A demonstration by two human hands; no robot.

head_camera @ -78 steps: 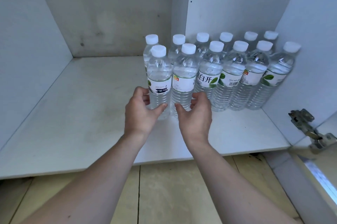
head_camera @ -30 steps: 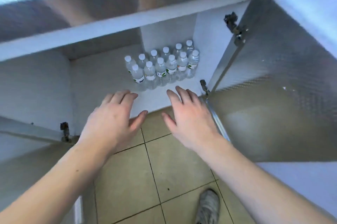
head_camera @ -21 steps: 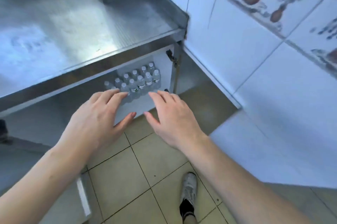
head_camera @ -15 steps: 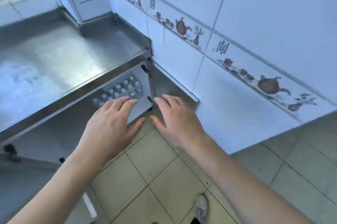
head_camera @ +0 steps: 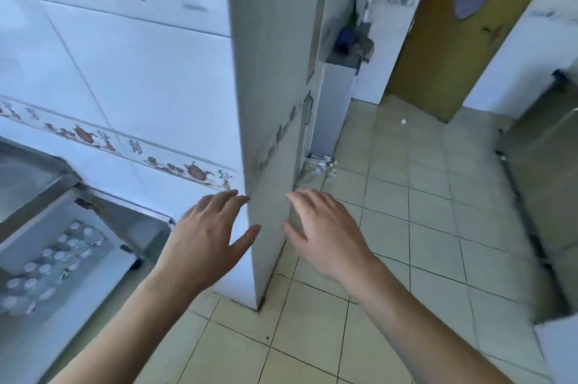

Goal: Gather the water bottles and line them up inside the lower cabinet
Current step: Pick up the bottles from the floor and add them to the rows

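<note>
Two rows of clear water bottles with white caps (head_camera: 50, 268) stand inside the lower cabinet (head_camera: 103, 290) at the far left, blurred. More clear bottles (head_camera: 317, 169) lie on the floor beside the wall corner, ahead of my hands. My left hand (head_camera: 208, 238) and my right hand (head_camera: 325, 235) are held out in front of me, fingers spread, both empty, on either side of the tiled wall corner.
A tiled wall corner (head_camera: 266, 133) juts out between my hands. A steel counter (head_camera: 22, 174) tops the cabinet. A brown wooden door (head_camera: 463, 24) stands open at the back. A white pedestal with dark items (head_camera: 337, 96) stands by the wall. A steel unit (head_camera: 544, 196) is at right.
I have let go of the bottles in the cabinet, stood up and turned right. The cabinet slid to the far left and the floor, door and loose bottles came into view.
</note>
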